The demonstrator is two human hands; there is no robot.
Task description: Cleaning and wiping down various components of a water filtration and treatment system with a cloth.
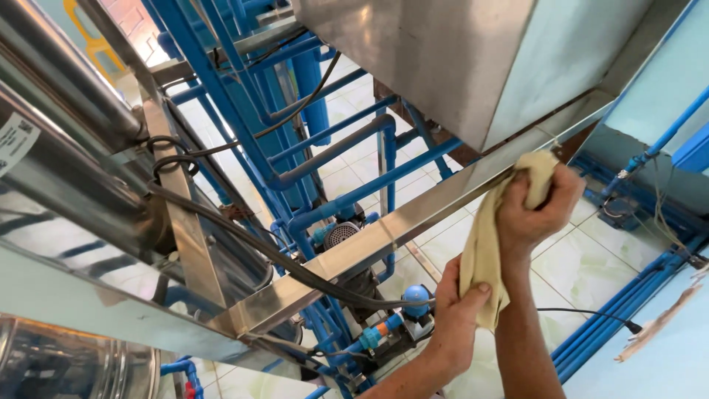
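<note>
While the right hand bunches the top of a yellow cloth against the steel beam above, the left hand pinches its hanging end taut below.

An industrial plant room: blue pipes, steel frame, pump.

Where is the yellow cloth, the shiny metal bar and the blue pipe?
Pale yellow cloth [484,251], head view, on its hanging middle fold.
Shiny steel frame bar [384,233], head view, on its flat top face.
Blue plastic pipe [332,148], head view, on its slanting middle length.
</note>
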